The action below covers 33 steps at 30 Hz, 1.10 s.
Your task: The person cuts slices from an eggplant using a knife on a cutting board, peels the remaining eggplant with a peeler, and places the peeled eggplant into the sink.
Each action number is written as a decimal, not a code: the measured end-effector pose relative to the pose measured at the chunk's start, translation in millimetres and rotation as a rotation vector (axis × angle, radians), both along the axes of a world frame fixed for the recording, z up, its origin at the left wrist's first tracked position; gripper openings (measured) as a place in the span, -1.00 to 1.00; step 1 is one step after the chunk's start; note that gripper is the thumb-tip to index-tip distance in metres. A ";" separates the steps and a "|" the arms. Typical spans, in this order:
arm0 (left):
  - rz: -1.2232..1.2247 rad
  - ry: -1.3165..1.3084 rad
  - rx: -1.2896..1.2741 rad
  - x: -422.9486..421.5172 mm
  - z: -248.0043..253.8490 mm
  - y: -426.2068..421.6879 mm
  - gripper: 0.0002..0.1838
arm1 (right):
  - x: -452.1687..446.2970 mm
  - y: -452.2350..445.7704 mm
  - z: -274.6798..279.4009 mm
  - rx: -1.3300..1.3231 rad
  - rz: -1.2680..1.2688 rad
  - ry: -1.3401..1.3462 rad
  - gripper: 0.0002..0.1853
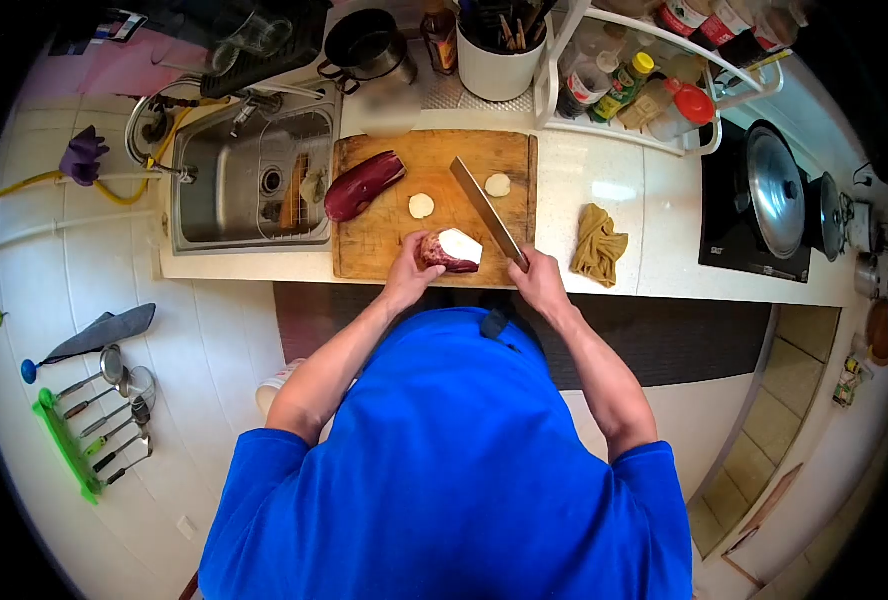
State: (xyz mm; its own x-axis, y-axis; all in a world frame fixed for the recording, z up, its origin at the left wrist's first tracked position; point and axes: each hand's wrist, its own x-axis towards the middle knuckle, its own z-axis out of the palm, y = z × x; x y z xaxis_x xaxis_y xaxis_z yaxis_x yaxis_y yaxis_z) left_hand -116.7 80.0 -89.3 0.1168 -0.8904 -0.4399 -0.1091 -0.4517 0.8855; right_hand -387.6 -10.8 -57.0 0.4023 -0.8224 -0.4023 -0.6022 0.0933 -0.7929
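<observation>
A wooden cutting board (364, 262) lies on the counter. Near its front edge my left hand (409, 273) grips a cut piece of purple eggplant (452, 250) with a white face showing. My right hand (541, 277) is closed around the handle of a knife (487, 213), whose blade points up and left over the board, just right of the piece. A longer purple eggplant (364, 186) rests at the board's left. Two pale round slices lie on the board, one (421, 206) left of the blade and the other (498, 185) right of it.
A metal sink (209, 165) adjoins the board on the left. To the right are a crumpled brown cloth (599, 245) and a black stove (754, 245) with a lidded pan (774, 190). Behind stand a pot (366, 48), a white utensil holder (499, 72) and a bottle rack (619, 130).
</observation>
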 end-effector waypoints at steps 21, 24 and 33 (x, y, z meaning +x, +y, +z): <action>0.228 -0.125 -0.238 72.9 56.5 -127.4 -0.28 | -36.8 40.1 8.3 -0.384 0.179 0.213 -0.66; 0.000 -0.327 -0.166 39.1 65.1 -173.2 -0.27 | -34.4 40.6 7.3 -0.416 0.228 0.293 -0.65; -0.282 -0.599 -0.266 19.2 18.3 -194.8 -0.20 | -32.7 48.8 1.3 -0.490 0.201 0.313 -0.60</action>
